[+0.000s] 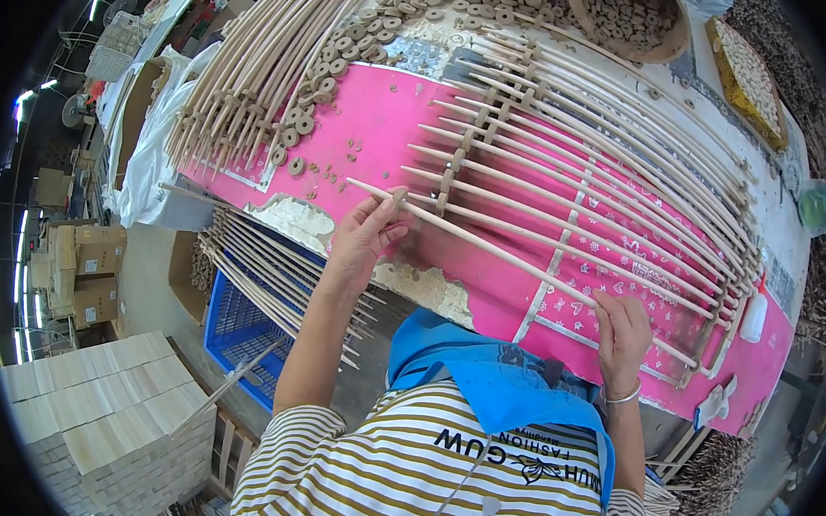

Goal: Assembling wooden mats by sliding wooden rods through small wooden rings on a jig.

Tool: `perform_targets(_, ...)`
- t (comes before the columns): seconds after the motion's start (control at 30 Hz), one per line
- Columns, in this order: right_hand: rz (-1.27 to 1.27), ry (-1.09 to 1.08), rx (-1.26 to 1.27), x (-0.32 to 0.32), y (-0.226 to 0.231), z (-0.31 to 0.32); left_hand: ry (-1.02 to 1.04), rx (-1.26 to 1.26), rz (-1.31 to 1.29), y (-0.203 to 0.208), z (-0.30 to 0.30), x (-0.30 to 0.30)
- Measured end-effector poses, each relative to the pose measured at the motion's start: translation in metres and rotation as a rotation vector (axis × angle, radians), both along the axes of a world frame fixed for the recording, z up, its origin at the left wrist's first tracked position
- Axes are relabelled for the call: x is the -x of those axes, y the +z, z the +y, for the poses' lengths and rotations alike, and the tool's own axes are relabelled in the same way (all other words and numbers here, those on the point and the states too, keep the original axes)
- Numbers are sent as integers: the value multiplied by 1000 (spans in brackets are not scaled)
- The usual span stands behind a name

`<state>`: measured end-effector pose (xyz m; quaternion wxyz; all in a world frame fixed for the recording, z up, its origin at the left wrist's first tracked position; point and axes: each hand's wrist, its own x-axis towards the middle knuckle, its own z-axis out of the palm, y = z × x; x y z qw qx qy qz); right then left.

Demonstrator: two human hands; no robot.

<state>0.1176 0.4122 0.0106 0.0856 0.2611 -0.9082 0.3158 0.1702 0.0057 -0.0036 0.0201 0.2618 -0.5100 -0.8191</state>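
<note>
A long, pointed wooden rod (488, 248) lies slantwise across my front, its tip toward the left. My right hand (622, 332), with a bracelet at the wrist, is closed round the rod near its right end. Close to the pointed end, my left hand (366, 232) pinches a small wooden ring (399, 194) at the rod; its hole is hidden by my fingers. Just beyond, several similar rods (538, 182) lie side by side on a slotted wooden rack (450, 180), many with rings near their tips. A second rack bar (708, 341) runs under their right ends.
The table has a pink cover (360, 106) with a broken front edge. Loose rings (341, 58) lie at the back left beside a stack of ringed rods (255, 72). A round basket of rings (631, 22) and a white bottle (754, 313) stand farther off. Below sits a blue crate (241, 328).
</note>
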Motion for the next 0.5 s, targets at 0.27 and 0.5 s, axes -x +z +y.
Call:
perform_targets(0.27, -89, -42, -1, 7, 0, 1, 23, 35, -19, -3, 9, -4)
perform_targets(0.5, -128, 55, 104, 12, -22, 5, -76, 154, -109, -8, -7, -12)
